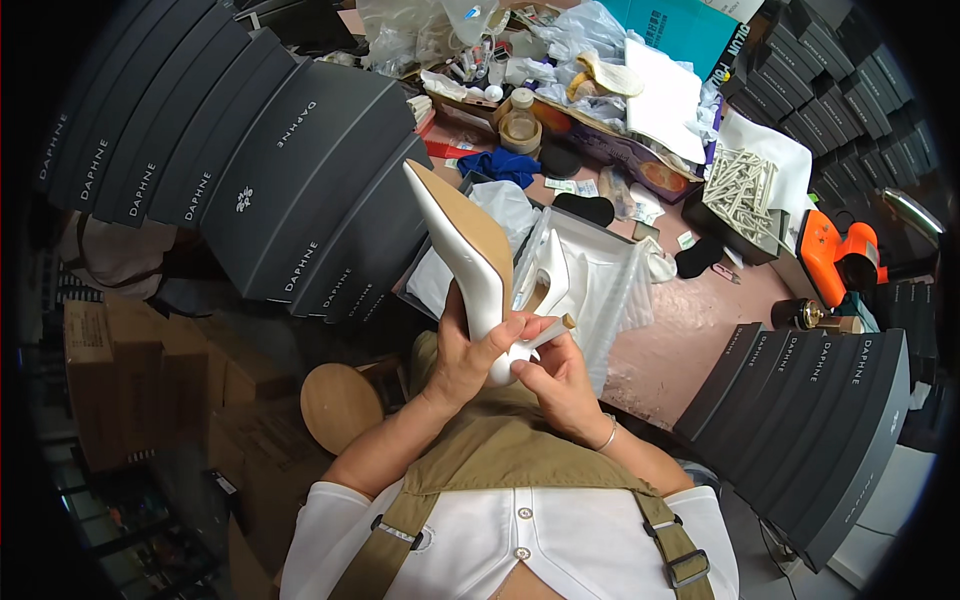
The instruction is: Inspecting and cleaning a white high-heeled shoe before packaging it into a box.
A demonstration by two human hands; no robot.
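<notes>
A white pointed high-heeled shoe (463, 250) is held up in front of me, its tan sole showing and its toe toward the upper left. My left hand (468, 350) wraps round its rear half, near the slim heel. Fingers of my right hand (562, 388) close at the back of the shoe, with the thumb pressed on the heel end. Whether a small separate piece lies under that thumb is hidden. Behind the shoe, a second white high-heeled shoe (552, 268) lies in an open shoe box (412, 268) with white tissue paper (590, 275).
Dark shoe boxes (305, 180) are stacked high on the left, with more boxes (800, 410) at the right. On the pink table (655, 350) stand a box of white sticks (742, 190), an orange tool (822, 255) and a jar (520, 120). A round stool (342, 407) is at lower left.
</notes>
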